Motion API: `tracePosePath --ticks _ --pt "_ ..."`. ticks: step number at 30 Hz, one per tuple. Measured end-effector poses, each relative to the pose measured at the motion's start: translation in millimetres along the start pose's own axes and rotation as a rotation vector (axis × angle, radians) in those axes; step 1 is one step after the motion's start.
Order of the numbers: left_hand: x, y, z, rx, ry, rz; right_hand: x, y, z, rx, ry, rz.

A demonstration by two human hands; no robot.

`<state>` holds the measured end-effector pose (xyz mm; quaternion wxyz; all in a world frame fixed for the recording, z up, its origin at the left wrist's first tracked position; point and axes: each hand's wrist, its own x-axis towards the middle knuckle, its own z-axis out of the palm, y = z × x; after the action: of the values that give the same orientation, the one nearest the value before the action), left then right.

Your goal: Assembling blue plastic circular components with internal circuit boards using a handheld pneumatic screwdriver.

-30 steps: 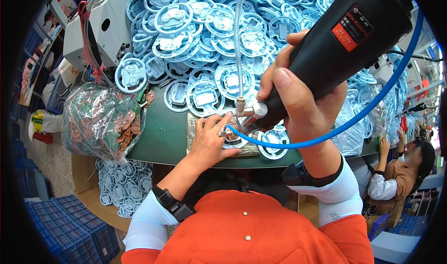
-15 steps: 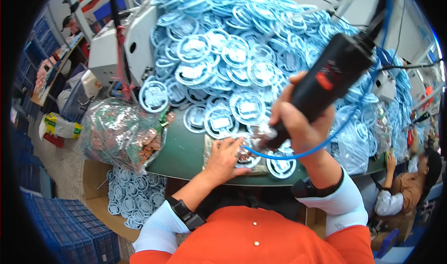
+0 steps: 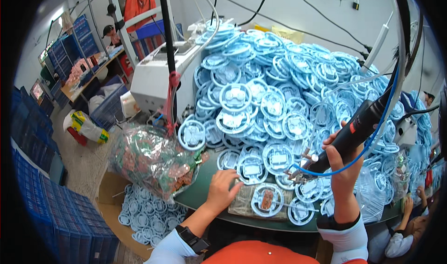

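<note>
- The left hand [image 3: 222,186] rests open on the green surface [image 3: 209,195], beside a blue ring part [image 3: 267,200].
- The right hand [image 3: 342,164] grips a black power screwdriver [image 3: 354,131] (blue hose attached).

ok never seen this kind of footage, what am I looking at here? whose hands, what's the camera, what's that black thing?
One view only: a fisheye camera worn on a person's head, looking down at their own bare hands. The right hand grips a black powered hand tool with a blue hose, tip angled down. The left hand lies flat on the dark green bench, beside a light blue plastic ring with a copper-coloured insert. Behind is a heap of similar blue rings; at left, a clear bag of copper-coloured parts.
</note>
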<state>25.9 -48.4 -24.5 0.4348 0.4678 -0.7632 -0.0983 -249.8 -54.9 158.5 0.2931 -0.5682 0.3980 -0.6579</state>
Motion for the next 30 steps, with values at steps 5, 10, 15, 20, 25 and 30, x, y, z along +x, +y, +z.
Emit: tracePosePath --ticks 5,10,15,20,25,30 --pt "65 -29 -9 -0.369 0.198 -0.561 -18 6 -34 -0.392 0.125 -0.449" --pt "121 -52 -33 0.092 0.164 -0.060 -53 4 -28 -0.634 -0.028 -0.495" --pt "146 -48 -46 -0.093 0.219 -0.240 -79 31 -12 -0.522 -0.194 -0.321" --pt "154 -47 -36 0.318 -0.029 0.176 -97 56 15 -0.428 -0.314 -0.170" --pt "175 -48 -38 0.243 0.114 0.228 -99 53 18 -0.398 -0.362 -0.152" --pt "164 -9 -47 -0.219 0.381 -0.098 -107 54 9 -0.429 -0.341 -0.129"
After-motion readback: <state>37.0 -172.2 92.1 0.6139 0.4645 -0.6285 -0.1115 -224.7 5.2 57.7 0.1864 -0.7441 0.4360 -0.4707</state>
